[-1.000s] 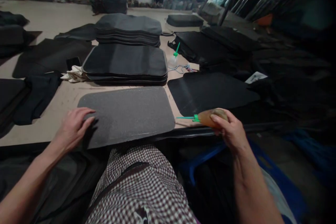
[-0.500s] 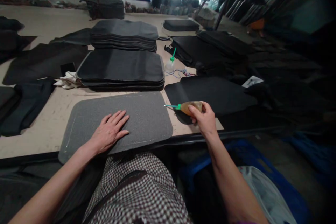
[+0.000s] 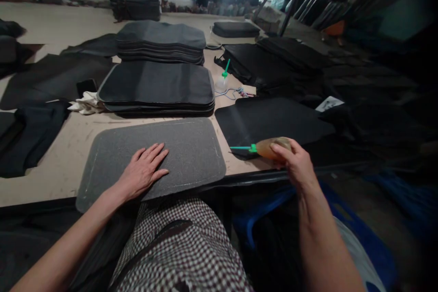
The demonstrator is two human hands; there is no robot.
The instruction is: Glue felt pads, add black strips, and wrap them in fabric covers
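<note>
The right hand (image 3: 297,160) is farther right than before; its fingers pinch the amber bottle (image 3: 266,148), long axis sideways, nozzle (image 3: 241,148) pointing left. Under the left hand (image 3: 143,173), with fingers slightly spread, stays the grey panel (image 3: 190,146).

A rag (image 3: 88,103) is lying beside a phone (image 3: 86,87); well right of the phone a cord (image 3: 241,93) is lying loose, and farther right paper (image 3: 330,104) is resting.
</note>
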